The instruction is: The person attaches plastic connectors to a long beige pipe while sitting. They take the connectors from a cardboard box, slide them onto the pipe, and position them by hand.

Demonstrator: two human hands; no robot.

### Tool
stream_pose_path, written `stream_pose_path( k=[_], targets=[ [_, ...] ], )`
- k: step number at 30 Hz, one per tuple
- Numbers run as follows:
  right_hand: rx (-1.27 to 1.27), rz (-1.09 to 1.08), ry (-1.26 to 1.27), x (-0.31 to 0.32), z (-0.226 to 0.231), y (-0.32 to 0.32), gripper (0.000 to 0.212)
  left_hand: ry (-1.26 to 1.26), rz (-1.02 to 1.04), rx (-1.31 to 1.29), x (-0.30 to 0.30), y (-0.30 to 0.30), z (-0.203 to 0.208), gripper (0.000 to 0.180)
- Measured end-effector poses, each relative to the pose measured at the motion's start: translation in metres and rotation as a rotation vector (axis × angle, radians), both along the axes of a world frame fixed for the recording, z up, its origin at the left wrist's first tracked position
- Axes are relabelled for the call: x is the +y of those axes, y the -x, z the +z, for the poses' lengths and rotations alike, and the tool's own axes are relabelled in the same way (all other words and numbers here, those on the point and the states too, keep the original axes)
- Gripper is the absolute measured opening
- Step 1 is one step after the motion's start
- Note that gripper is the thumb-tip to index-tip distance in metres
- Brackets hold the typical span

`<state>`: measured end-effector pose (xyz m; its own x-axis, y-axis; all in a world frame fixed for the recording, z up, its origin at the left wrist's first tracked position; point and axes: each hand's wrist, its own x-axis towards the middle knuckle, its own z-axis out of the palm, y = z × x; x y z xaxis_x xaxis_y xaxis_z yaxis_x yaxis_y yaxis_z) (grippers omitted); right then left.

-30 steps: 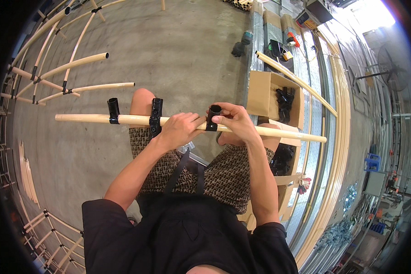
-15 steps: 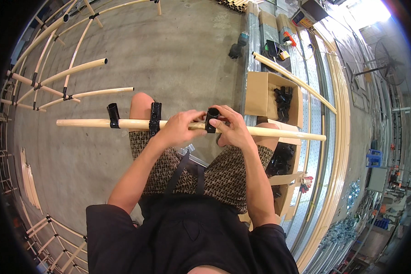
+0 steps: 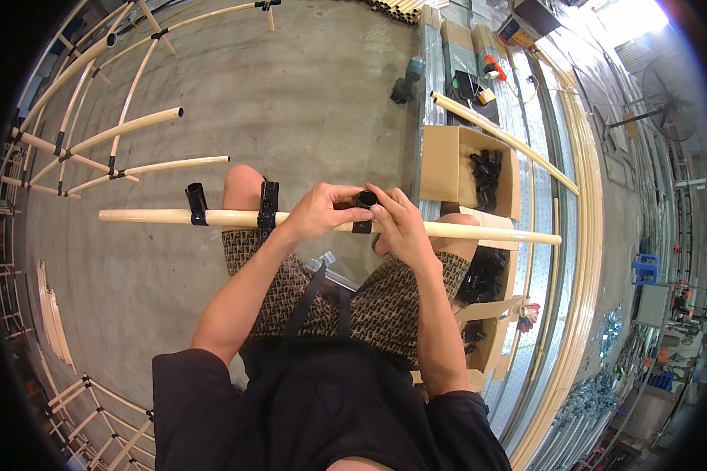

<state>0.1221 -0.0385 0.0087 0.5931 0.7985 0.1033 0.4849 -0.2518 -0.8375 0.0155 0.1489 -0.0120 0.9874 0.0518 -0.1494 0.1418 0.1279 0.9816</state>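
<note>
A long cream pipe [image 3: 487, 232] lies crosswise over my thighs. Toward its left end sits a black pipe joint [image 3: 197, 202] with an upright socket; a second black joint [image 3: 268, 208] stands by my left knee. Between my hands is a third black pipe joint [image 3: 367, 199], set around the pipe with its round socket facing up. My left hand [image 3: 322, 212] pinches this joint's socket from the left, thumb and fingers at its rim. My right hand [image 3: 398, 222] grips the same socket from the right. Its lower part shows below my fingertips.
Cardboard boxes of black joints [image 3: 444, 161] stand at my right, with a loose cream pipe [image 3: 503, 141] slanting above them. Pipe frames [image 3: 126, 125] rise at the far left. A cordless drill [image 3: 407, 82] lies on the floor ahead. Long metal and cream lengths run along the right.
My left hand has moved from beside the joint onto its socket, and my right fingers have shifted over it. The joints' sockets appear slightly turned on the pipe.
</note>
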Motion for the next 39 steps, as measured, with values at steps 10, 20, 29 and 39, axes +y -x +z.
stream_pose_path(
  k=[10,20,29,39],
  targets=[
    [-0.23,-0.332,-0.133,-0.01,-0.011,0.064,0.021,-0.062,0.171,-0.111,-0.009,-0.004,-0.013,0.033],
    [-0.443,-0.362,-0.015,-0.003,-0.028,0.07,0.024,-0.099,0.188,-0.071,-0.009,-0.006,-0.021,0.044],
    [-0.448,-0.395,-0.079,-0.002,-0.027,0.073,0.032,-0.101,0.206,-0.099,-0.01,-0.004,-0.017,0.049],
    [-0.471,-0.423,-0.11,-0.001,-0.034,0.08,0.033,-0.089,0.203,-0.092,-0.012,-0.006,-0.016,0.043]
  ],
)
